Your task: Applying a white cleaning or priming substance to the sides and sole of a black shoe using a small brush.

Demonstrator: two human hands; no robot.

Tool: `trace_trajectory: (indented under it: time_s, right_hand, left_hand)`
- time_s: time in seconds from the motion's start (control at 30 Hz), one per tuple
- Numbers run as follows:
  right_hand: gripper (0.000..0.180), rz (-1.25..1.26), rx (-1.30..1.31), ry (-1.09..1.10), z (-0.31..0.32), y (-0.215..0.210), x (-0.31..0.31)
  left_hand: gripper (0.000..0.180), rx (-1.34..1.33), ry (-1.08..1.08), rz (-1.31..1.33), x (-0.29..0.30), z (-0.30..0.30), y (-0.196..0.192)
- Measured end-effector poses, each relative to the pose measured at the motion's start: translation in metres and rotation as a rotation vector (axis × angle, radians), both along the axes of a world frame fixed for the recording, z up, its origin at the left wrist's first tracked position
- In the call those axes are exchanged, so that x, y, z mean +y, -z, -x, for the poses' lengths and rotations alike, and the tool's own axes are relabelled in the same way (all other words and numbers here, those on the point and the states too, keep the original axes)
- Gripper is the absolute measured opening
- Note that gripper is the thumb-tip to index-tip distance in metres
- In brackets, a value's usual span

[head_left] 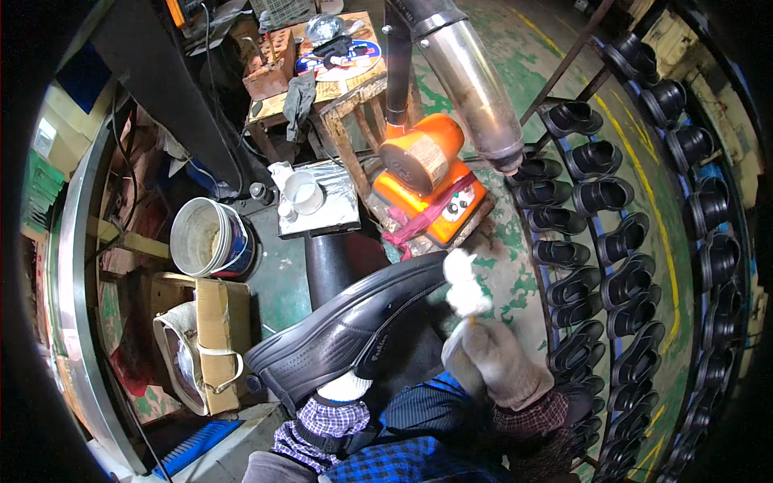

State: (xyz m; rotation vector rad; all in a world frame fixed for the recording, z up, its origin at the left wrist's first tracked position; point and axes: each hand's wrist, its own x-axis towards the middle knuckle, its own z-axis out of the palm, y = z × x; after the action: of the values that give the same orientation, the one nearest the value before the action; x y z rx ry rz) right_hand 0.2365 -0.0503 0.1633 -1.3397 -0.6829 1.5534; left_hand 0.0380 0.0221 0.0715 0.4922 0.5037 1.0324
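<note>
A black leather shoe (322, 342) is held up in front of me, its sole edge to the upper left and its toe to the upper right. My left hand (345, 388), in a white glove under a purple checked cuff, reaches into the shoe's opening and holds it; its fingers are hidden. In a greyish knit glove, my right hand (503, 366) is closed round a thin stick, of which only a short yellowish bit shows. A bright white fluffy wad (465, 283) tops that stick, close to the shoe's toe.
A foil-covered stand (342, 197) with a translucent cup (303, 193) is ahead, beside an orange machine (435, 197) with a metal duct (475, 92). A white bucket (197, 237) and cardboard box (221, 338) stand left. Racks of black shoes (604, 193) line the right.
</note>
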Motion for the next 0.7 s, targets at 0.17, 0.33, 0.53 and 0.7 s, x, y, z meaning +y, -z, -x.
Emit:
trace_trajectory:
  time_s: [0.17,0.33,0.53,0.7]
  right_hand:
    - [0.029,-0.084,-0.210,0.177,0.017,-0.005,0.020]
    - [0.031,-0.171,-0.561,0.280,0.043,0.008,0.036]
    - [0.031,-0.200,-0.723,0.322,0.041,0.006,0.053]
    - [0.025,-0.308,-0.756,0.316,0.052,0.008,0.045]
  left_hand:
    - [0.044,-0.014,-0.015,0.047,-0.002,0.011,0.009]
    - [0.039,0.454,0.059,-0.234,-0.001,-0.010,-0.029]
    - [0.045,1.357,0.106,-0.759,-0.030,0.028,0.002]
    - [0.044,0.457,0.028,-0.184,-0.018,0.004,-0.014]
